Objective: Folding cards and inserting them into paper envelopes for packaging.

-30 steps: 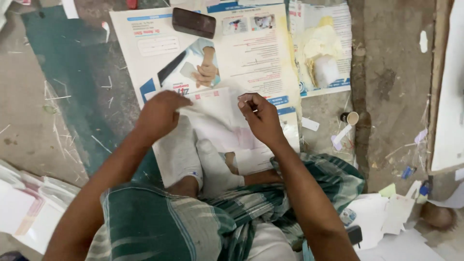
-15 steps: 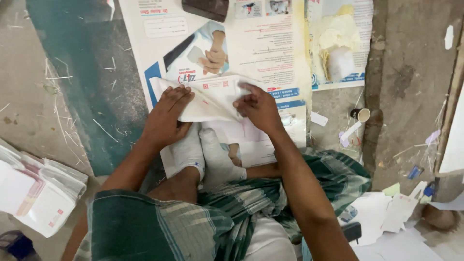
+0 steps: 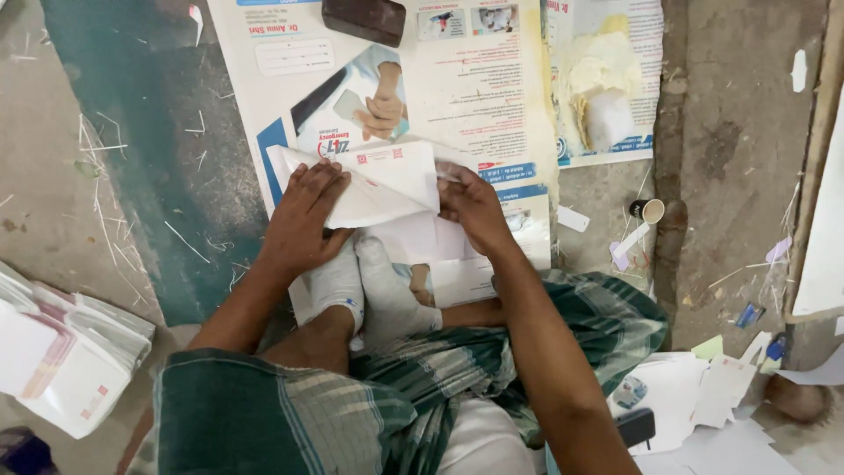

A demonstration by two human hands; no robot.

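Mid-frame, left hand (image 3: 303, 215) pressed flat, fingers spread, on folded white paper (image 3: 382, 180); right hand (image 3: 475, 207) fingers pinching its right edge.

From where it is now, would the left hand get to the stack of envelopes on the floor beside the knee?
Probably yes: the left hand only rests flat on the folded sheet, and nothing lies between it and the envelope stack.

**Bare Arms, Checked Cloth, White Socks**

The left hand (image 3: 303, 220) and right hand (image 3: 475, 211) are bare, without rings or wristbands; both forearms are uncovered to the elbow; a green, white and dark checked wrap (image 3: 290, 413) covers the lap and thighs; white socks (image 3: 369, 286) cover both feet, one with a small blue mark.
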